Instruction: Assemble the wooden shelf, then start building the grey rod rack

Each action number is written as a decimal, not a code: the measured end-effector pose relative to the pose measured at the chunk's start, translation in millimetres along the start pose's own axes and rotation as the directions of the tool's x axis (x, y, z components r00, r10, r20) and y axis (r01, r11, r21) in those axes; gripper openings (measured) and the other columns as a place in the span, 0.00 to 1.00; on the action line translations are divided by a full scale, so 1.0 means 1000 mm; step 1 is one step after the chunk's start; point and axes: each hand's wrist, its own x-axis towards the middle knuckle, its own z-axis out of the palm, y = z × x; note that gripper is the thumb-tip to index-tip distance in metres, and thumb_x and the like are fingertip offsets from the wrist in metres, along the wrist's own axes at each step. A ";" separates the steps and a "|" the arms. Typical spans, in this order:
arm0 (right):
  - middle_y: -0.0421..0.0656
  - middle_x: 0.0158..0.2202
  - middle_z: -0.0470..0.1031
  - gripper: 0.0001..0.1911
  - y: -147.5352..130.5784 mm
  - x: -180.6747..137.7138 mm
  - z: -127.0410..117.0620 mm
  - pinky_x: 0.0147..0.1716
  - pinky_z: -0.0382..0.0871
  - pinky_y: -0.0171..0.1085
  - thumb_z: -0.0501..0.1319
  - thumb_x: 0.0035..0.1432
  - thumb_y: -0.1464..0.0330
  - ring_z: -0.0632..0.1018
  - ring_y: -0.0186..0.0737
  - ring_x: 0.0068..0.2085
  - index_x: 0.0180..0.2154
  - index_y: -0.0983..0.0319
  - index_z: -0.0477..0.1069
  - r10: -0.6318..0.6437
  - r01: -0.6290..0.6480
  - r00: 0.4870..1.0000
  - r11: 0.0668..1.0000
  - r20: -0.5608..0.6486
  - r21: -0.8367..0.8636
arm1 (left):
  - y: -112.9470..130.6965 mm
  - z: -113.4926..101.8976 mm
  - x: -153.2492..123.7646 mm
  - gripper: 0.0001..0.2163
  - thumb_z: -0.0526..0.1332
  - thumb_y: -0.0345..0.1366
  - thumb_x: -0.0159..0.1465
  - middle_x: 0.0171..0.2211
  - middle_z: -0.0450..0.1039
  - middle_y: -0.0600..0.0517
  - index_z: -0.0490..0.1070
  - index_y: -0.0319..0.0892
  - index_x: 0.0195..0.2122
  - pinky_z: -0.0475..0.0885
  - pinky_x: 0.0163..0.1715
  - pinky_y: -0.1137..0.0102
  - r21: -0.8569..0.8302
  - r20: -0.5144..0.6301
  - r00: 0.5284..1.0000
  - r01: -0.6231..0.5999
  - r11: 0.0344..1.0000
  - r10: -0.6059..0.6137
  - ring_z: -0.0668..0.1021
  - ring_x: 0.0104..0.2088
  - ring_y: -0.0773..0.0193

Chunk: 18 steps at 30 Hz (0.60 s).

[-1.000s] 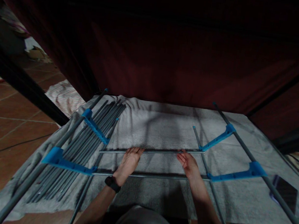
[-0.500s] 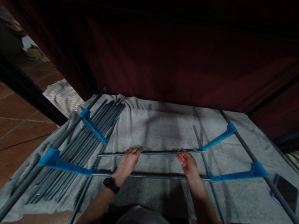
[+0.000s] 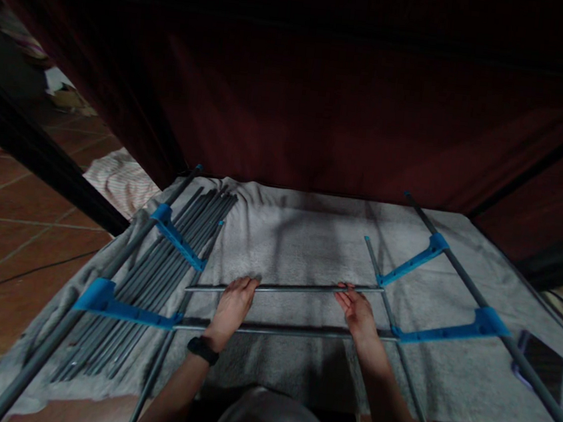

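A thin grey metal tube [image 3: 298, 288] lies crosswise between both hands. My left hand [image 3: 238, 300], with a dark watch on its wrist, is closed over the tube left of its middle. Under the tube's right part, my right hand [image 3: 356, 307] pinches it with bent fingers. The tube's right end is close to a blue plastic bracket [image 3: 410, 259] on the right frame; its left end is near the left frame's inner pole, below another blue bracket [image 3: 178, 237]. Nearer me, a second crossbar [image 3: 293, 332] spans the two lower blue brackets [image 3: 125, 307].
Several loose grey tubes [image 3: 159, 272] lie in a bundle at the left, partly under the left frame. A phone [image 3: 539, 366] rests at the right behind a pole. Grey cloth [image 3: 298, 240] covers the surface, with a dark red panel [image 3: 296, 118] behind it.
My left hand has slid slightly left along the tube. The tube's right end has dropped a little toward me; my right hand is nearly where it was.
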 end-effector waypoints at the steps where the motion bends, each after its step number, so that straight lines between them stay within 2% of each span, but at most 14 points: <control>1: 0.40 0.33 0.81 0.10 0.001 0.000 -0.001 0.45 0.78 0.45 0.71 0.41 0.68 0.82 0.42 0.37 0.29 0.58 0.74 -0.013 0.013 1.000 1.000 0.001 -0.005 | 0.001 -0.001 0.000 0.18 0.51 0.25 0.66 0.47 0.77 0.44 0.72 0.42 0.53 0.70 0.53 0.60 0.020 0.009 1.000 -0.013 1.000 0.013 0.77 0.48 0.55; 6: 0.38 0.30 0.80 0.11 0.004 0.004 -0.006 0.44 0.79 0.48 0.72 0.39 0.67 0.81 0.41 0.34 0.27 0.58 0.72 -0.036 0.036 0.999 0.999 -0.009 -0.009 | 0.006 -0.006 0.002 0.21 0.50 0.20 0.64 0.48 0.76 0.44 0.72 0.42 0.54 0.69 0.53 0.60 0.074 0.027 0.997 -0.081 0.994 0.079 0.76 0.50 0.56; 13: 0.36 0.25 0.78 0.14 0.007 0.010 -0.011 0.44 0.80 0.47 0.74 0.40 0.65 0.81 0.40 0.31 0.24 0.57 0.69 0.005 -0.005 0.999 1.000 -0.053 -0.006 | 0.010 -0.005 0.009 0.21 0.48 0.20 0.66 0.50 0.76 0.44 0.71 0.40 0.55 0.67 0.54 0.60 0.114 0.060 0.993 -0.110 0.987 0.104 0.76 0.50 0.56; 18: 0.36 0.28 0.80 0.13 0.007 0.007 -0.011 0.46 0.80 0.47 0.74 0.41 0.67 0.82 0.39 0.33 0.26 0.56 0.71 -0.009 0.009 1.000 1.000 -0.020 0.006 | 0.008 -0.001 0.010 0.22 0.48 0.20 0.66 0.52 0.75 0.43 0.71 0.41 0.55 0.67 0.55 0.60 0.114 0.055 0.994 -0.105 0.988 0.099 0.76 0.52 0.56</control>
